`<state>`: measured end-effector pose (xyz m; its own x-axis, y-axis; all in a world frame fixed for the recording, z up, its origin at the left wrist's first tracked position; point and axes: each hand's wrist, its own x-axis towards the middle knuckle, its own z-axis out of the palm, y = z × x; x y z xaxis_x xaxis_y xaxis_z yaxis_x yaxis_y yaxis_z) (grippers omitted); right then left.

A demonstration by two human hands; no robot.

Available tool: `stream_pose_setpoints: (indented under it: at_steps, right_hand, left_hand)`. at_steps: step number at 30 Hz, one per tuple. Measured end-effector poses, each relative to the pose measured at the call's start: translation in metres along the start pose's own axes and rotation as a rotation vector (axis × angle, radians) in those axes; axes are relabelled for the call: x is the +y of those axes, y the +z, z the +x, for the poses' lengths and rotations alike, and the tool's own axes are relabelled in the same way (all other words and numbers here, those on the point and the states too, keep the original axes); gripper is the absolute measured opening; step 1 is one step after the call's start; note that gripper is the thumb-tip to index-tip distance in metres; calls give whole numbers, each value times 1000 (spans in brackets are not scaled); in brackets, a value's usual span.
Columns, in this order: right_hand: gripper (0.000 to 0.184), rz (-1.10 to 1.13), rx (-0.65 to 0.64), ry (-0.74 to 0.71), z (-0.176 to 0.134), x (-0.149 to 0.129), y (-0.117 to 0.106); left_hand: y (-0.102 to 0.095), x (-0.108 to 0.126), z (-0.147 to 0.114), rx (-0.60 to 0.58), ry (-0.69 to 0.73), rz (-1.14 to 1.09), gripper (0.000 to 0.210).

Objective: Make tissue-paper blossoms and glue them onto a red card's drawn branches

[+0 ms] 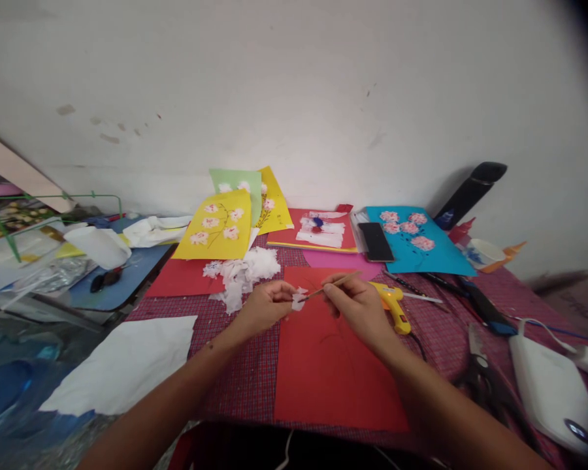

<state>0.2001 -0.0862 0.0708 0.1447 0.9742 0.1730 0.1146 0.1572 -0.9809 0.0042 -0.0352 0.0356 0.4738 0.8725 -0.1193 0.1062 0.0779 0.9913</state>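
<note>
My left hand (273, 301) pinches a small piece of white tissue paper (298, 301) above the upper left of a red sheet (318, 385). Between the fingertips of my right hand (355, 300) is a thin wooden stick (342, 279), its dark tip touching the tissue. Whether the tip carries bristles is too small to tell. Faint dark curved lines show on the red sheet under my hands. A heap of torn white tissue paper (249, 266) lies beyond my left hand. Just right of my right hand rests a yellow glue gun (396, 307).
Yellow (220, 225) and blue (416, 245) flower pictures stand or lie near the wall. A black phone (376, 241), scissors (479, 365) and a white power bank (549, 385) are on the right. A large white sheet (127, 362) overhangs the table's left edge.
</note>
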Motion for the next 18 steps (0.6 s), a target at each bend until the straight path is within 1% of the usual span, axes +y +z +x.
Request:
stream_pose_setpoints:
  at_steps: [3, 6, 8, 10, 12, 14, 18]
  right_hand:
    - [24, -38, -9, -31, -1, 3, -1]
    - [18, -65, -38, -22, -2, 4, -2]
    - [16, -55, -80, -6, -1, 2, -3]
    - [19, -31, -136, 16, 1, -1, -4]
    - [24, -51, -176, 23, 6, -4, -6]
    - [28, -131, -172, -8, 14, -5, -6]
    - [28, -269, -95, -95, 31, -8, -2]
  left_hand:
    - [3, 3, -1, -10, 55, 57, 20]
    - [5, 5, -4, -15, 127, 144, 16]
    - [6, 5, -5, -20, 181, 213, 16]
    - [6, 3, -6, -39, 233, 283, 19]
    - [6, 2, -6, -59, 271, 331, 21]
    - [6, 1, -4, -57, 289, 352, 23]
    - [6, 6, 3, -16, 304, 373, 21]
